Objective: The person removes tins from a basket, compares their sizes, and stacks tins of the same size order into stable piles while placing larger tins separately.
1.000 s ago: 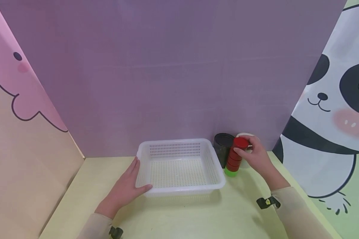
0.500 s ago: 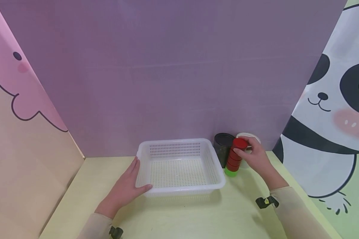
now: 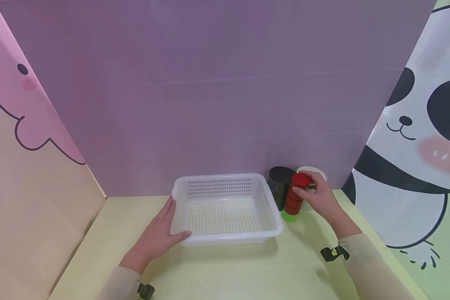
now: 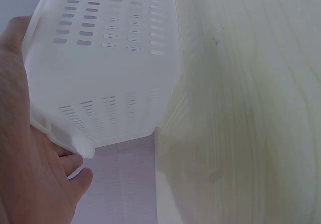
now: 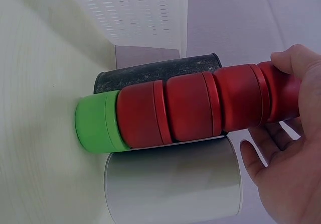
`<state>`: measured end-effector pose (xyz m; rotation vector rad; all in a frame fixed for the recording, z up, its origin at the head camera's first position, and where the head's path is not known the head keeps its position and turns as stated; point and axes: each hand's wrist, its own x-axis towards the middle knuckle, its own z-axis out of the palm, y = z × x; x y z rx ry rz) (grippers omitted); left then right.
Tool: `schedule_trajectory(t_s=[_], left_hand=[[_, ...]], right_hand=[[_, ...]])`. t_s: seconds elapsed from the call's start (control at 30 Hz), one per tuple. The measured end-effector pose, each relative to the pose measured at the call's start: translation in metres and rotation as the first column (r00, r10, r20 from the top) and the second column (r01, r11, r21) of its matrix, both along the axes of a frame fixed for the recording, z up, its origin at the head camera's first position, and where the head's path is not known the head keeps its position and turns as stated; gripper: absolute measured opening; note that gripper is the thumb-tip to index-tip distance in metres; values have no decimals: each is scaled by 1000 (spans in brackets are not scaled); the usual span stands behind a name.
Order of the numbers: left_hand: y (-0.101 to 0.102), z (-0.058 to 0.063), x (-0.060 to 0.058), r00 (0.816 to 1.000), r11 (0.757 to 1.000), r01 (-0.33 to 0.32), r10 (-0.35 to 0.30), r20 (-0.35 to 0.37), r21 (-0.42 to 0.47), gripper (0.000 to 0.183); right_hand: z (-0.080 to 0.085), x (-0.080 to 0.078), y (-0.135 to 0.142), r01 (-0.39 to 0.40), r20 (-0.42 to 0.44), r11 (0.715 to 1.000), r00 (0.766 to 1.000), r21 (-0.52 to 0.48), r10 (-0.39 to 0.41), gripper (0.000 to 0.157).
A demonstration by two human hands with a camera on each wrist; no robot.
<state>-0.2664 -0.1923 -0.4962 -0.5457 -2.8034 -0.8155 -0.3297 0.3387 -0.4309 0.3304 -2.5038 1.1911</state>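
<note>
A white perforated plastic basket [image 3: 225, 238] stands on the table. My left hand [image 3: 155, 235] holds its near left corner, thumb over the front rim and fingers along the left rim. To the basket's right rises a slim stack of small lidded jars. The lowest is a green jar [image 5: 98, 122]; above it sit several red jars [image 5: 190, 106]. My right hand [image 3: 320, 198] grips the top red jar [image 5: 282, 91] between thumb and fingers. Its fingertips are partly hidden behind that jar in the head view. In the right wrist view the column looks evenly lined up.
Right behind the stack are a black canister [image 3: 279, 187] and a white canister [image 5: 173, 181], close together by the purple back wall [image 3: 225, 104]. A panda-printed panel [image 3: 408, 166] bounds the right side. Pale wooden tabletop [image 3: 225, 279] runs in front of the basket.
The right hand and the top of the jar stack have shifted very slightly left. The left hand and the basket have stayed put.
</note>
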Motion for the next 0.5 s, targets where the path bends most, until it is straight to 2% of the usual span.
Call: schedule_trajectory(t_s=[0.5], left_hand=[[-2,-1,-4,1000,1000,-1,0,18,18,126]], right_hand=[[-2,2,1,-11,4,1000,1000,-3,11,67]])
